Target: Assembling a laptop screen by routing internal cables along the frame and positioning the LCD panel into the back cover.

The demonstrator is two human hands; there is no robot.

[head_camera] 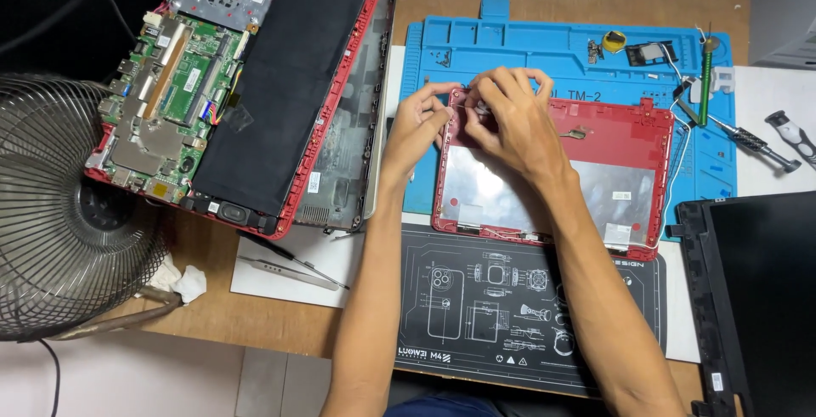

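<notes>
Both hands meet at the upper left corner of a red laptop lid shell (633, 141), which lies inside-up, partly on a blue silicone repair mat (544, 47) and partly on a black work mat (510, 298) printed with white diagrams. The left hand (418, 124) has its grip pressed together, thumb and forefinger pinching something tiny at the shell's rim; what it pinches is too small to make out. The right hand (510, 115) arches over the same corner with fingers curled down onto it, and whether its grip is closed on anything cannot be told, since the fingertips are hidden.

The shell looks like thin moulded plastic lined with silvery foil: light, somewhat flexible, likely easy to crack at the hinge corners and clips. Thin wires run along its edges, so it is best held by the stiff outer frame rather than the foil or wiring.

Further out, the red laptop base (246, 85) lies open at the left, showing a green circuit board and a flat black battery. A wire-guard fan (59, 213) stands at the desk's left edge, tweezers (285, 271) lie on white paper, a green-handled screwdriver (705, 85) rests at the upper right, and a black screen panel (756, 298) sits at the right.
</notes>
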